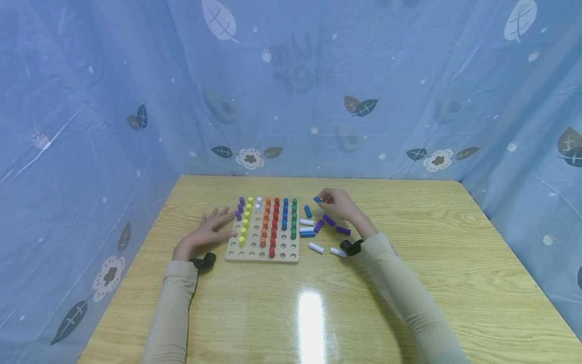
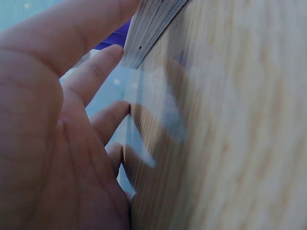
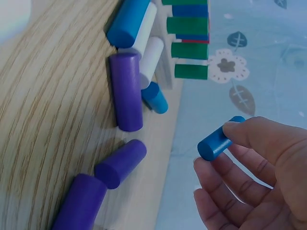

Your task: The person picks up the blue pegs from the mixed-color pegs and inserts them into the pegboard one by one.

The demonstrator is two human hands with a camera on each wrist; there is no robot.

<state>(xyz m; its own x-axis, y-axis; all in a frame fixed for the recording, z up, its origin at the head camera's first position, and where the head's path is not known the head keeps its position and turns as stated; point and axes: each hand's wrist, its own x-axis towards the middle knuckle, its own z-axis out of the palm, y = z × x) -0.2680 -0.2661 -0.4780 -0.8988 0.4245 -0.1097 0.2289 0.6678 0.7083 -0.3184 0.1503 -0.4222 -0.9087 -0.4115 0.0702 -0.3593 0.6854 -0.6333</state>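
My right hand point(image 1: 338, 203) pinches a blue peg point(image 3: 218, 141) between thumb and fingers, raised above the table to the right of the pegboard. At the left edge of the wooden pegboard point(image 1: 268, 257) rests my left hand point(image 1: 210, 230), fingers spread, its thumb and fingertips at the board's side. In the left wrist view the fingers point(image 2: 96, 72) touch the board's edge and the table. Columns of purple, yellow, white, orange, red, blue and green pegs stand in the board, with bare holes mostly toward the near side. The green pegs point(image 3: 189, 50) form the rightmost column.
Loose pegs lie right of the board: blue ones, including a blue peg point(image 1: 307, 211), several white ones, such as a white peg point(image 1: 316, 247), and three purple ones, among them a purple peg point(image 3: 127, 91). A patterned blue curtain point(image 1: 313, 101) hangs behind the wooden table point(image 1: 254, 308).
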